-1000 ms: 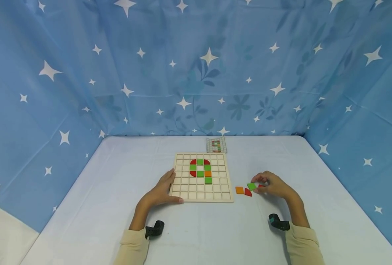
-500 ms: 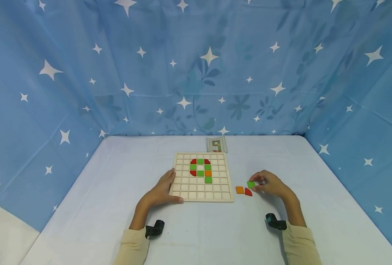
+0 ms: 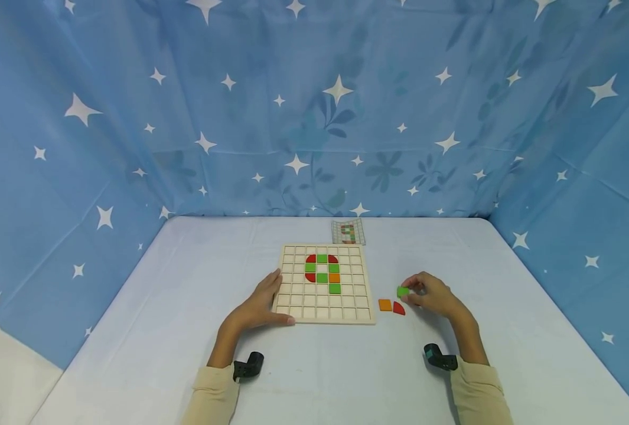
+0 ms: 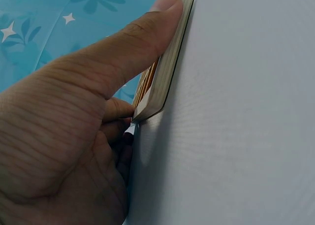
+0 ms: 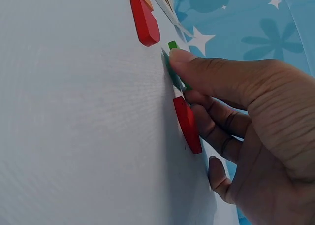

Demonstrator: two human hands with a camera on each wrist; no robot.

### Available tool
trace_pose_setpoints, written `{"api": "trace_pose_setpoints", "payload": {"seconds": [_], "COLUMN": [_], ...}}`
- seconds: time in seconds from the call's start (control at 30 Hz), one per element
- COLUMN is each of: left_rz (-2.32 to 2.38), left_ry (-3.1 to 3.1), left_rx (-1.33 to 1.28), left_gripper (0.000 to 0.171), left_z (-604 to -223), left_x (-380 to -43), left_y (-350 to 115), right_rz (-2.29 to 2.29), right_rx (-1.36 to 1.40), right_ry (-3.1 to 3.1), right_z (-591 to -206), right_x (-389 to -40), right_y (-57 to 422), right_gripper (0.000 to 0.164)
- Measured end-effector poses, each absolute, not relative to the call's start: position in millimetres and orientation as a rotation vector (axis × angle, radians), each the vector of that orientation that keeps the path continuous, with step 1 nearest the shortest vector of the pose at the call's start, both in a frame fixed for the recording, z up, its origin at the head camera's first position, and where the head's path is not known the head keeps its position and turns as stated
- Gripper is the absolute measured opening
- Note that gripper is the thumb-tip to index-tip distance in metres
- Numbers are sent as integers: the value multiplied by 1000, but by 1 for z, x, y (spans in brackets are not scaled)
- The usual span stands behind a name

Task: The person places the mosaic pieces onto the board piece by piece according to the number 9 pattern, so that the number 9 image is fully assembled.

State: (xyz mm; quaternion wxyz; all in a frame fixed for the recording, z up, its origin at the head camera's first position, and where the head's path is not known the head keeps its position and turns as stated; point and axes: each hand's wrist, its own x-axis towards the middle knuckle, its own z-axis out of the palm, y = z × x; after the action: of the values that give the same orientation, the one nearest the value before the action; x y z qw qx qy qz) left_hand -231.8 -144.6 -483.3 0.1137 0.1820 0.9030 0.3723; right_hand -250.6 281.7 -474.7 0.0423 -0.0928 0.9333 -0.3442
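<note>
Blue star-printed cloth [image 3: 261,106] hangs behind the white surface [image 3: 186,254], and near the surface's middle I see a wooden grid board [image 3: 298,300] with seated tiles [image 3: 322,278] forming a shape like a 9. A picture card [image 3: 348,231] lies near the far edge, just behind the board's far right corner. I have the left hand [image 3: 263,302] spread around the near left corner, thumb on the near edge. Right of the board, the right hand [image 3: 432,295] pinches a green tile [image 3: 403,291]. Near it lie an orange square [image 3: 385,305] and a red quarter-round [image 3: 399,308]; another red piece [image 5: 187,126] sits below the fingers. With only fingertips holding it, I judge a twist could drop that tile. Fingers this low might knock the red piece, and an uneven left-hand push could skew the board.
</note>
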Motion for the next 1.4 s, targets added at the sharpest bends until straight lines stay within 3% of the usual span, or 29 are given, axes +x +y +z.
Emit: {"api": "trace_pose_setpoints", "payload": {"seconds": [0.7, 1.4], "left_rz": [1086, 1093], "left_ry": [2649, 2650], "left_rx": [546, 538], "left_gripper": [117, 117], "left_z": [-484, -484], "left_x": [-232, -232], "left_y": [-144, -144], "right_rz": [-1080, -1214], "right_rx": [-389, -529], "right_ry": [2931, 2917], "right_z": [-472, -470], "right_x": [-251, -252], "right_y": [281, 257], "right_gripper": [24, 28]}}
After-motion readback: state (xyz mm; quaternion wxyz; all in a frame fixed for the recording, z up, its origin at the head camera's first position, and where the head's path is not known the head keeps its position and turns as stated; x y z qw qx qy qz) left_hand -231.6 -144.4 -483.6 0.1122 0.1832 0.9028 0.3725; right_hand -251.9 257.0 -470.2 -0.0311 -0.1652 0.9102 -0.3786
